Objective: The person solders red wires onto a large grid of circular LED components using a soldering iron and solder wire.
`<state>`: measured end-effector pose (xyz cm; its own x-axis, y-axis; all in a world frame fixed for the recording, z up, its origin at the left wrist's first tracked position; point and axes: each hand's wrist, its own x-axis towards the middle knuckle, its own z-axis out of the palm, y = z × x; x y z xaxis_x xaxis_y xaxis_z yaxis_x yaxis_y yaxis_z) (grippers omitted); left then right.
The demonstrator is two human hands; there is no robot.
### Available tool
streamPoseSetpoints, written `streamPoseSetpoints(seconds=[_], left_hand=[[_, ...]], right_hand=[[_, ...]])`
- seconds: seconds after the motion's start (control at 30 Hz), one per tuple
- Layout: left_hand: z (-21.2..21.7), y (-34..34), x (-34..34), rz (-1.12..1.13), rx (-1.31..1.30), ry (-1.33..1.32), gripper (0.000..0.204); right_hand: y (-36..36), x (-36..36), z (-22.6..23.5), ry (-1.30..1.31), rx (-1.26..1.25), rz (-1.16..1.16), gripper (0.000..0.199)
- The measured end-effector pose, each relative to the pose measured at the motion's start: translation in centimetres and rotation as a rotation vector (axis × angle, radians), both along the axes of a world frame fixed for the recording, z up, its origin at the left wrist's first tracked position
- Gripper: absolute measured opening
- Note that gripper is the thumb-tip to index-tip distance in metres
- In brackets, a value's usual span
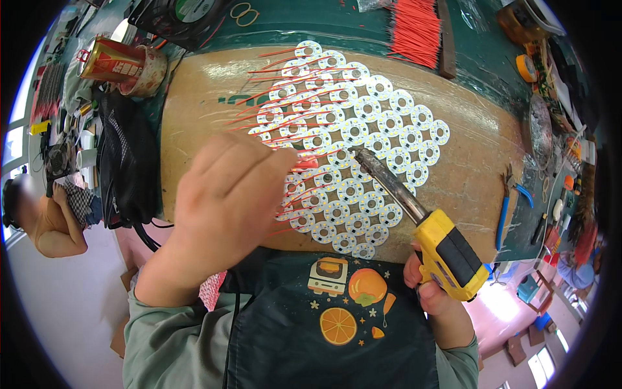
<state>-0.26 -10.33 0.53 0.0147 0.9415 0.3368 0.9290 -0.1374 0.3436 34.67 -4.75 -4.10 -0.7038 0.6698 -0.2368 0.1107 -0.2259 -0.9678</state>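
Soldering red leads onto a panel of round white LED boards.

The right hand (433,285) grips a yellow soldering iron (447,249), tip angled down at the LED panel (363,123) lying on the brown surface (466,168). The left hand (223,201), fingers curled closed, pinches a red wire (304,165) steady against a board beside the tip.

We see two hands at work, the left hand (223,201) and the right hand (433,285), and one yellow soldering iron (447,249). One panel of round white LED boards (363,136) lies on one wooden board (194,129); the discs run to several dozen, too many for us to count surely. There is one bundle of red wires (414,29), one can (110,59), one roll of tape (526,67) and one pair of blue-handled pliers (504,207).
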Motion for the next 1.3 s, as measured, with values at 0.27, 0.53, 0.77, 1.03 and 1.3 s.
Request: streamPoseSetpoints(seconds=[0.27,0.53,0.77,1.03,1.3], left_hand=[[-3.0,0.5,2.4,-0.103,-0.03,-0.012,0.036],[-3.4,0.8,2.5,-0.103,-0.037,-0.043,0.036],[-3.7,0.8,2.6,-0.106,-0.034,-0.015,0.039],[-3.6,0.9,2.7,-0.092,-0.014,-0.019,0.036],[-3.6,0.8,2.8,-0.08,-0.014,-0.016,0.034]], right_hand=[[0.0,0.0,0.3,0.068,0.053,-0.006,0.046],[-0.4,0.6,0.3,-0.052,0.01,-0.01,0.026],[-0.1,0.1,0.6,-0.084,-0.022,-0.013,0.028],[-0.3,0.6,0.2,-0.128,0.03,0.005,0.028],[-0.4,0.8,0.2,-0.082,-0.015,-0.002,0.03]])
